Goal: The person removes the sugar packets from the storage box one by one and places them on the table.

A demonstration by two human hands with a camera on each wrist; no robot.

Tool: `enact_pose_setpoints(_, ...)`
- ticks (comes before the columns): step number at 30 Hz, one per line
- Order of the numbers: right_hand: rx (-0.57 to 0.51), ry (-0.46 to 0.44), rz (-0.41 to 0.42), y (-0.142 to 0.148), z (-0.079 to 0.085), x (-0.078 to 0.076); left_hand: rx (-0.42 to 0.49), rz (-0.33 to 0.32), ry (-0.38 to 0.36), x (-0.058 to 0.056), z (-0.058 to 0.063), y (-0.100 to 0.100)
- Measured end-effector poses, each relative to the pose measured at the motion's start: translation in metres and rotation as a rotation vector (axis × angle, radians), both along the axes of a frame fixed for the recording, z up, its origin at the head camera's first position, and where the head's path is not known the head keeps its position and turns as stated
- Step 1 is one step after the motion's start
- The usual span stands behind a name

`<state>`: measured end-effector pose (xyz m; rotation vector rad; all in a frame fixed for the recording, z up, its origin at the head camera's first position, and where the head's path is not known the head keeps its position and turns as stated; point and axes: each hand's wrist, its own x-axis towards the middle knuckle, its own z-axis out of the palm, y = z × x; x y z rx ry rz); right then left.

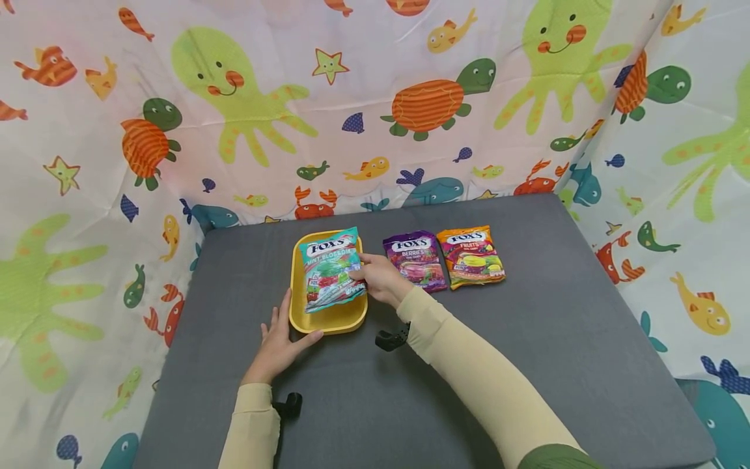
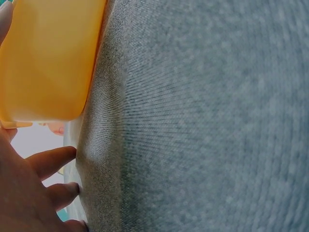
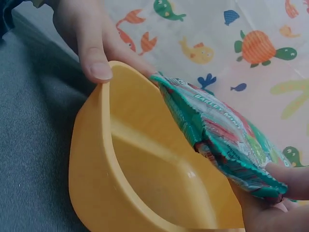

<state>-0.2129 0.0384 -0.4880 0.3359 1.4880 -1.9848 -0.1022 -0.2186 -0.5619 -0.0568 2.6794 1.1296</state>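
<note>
A teal Fox's Mint Blossom candy bag point(image 1: 332, 270) is held tilted above the yellow plastic tub point(image 1: 295, 312). My right hand point(image 1: 383, 279) pinches this bag at its right edge, thumb on top, as the right wrist view also shows with the bag point(image 3: 227, 130) over the tub's opening. At the tub's near left corner, my left hand point(image 1: 277, 348) touches the outside wall and rim with its thumb spread and fingers fairly straight. In the left wrist view some fingertips point(image 2: 60, 157) of that hand meet the grey cloth beside the tub point(image 2: 48, 63).
To the right of the tub lie a purple Fox's Berries bag point(image 1: 417, 260) and an orange Fox's Fruits bag point(image 1: 471, 256), side by side on the grey table point(image 1: 527, 365). A sea-animal printed curtain point(image 1: 375, 98) stands behind the table and along both sides.
</note>
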Motion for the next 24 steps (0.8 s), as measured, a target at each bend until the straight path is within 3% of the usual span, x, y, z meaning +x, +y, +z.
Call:
enact_pose_setpoints(13, -0.018, 0.044, 0.008, 0.026, 0.013, 0.012, -0.008, -0.003, 0.014, 0.002, 0.0, -0.003)
enact_pose_setpoints(24, -0.006, 0.077, 0.042, 0.058, 0.026, 0.031, -0.008, -0.009, 0.029, 0.002, 0.0, -0.001)
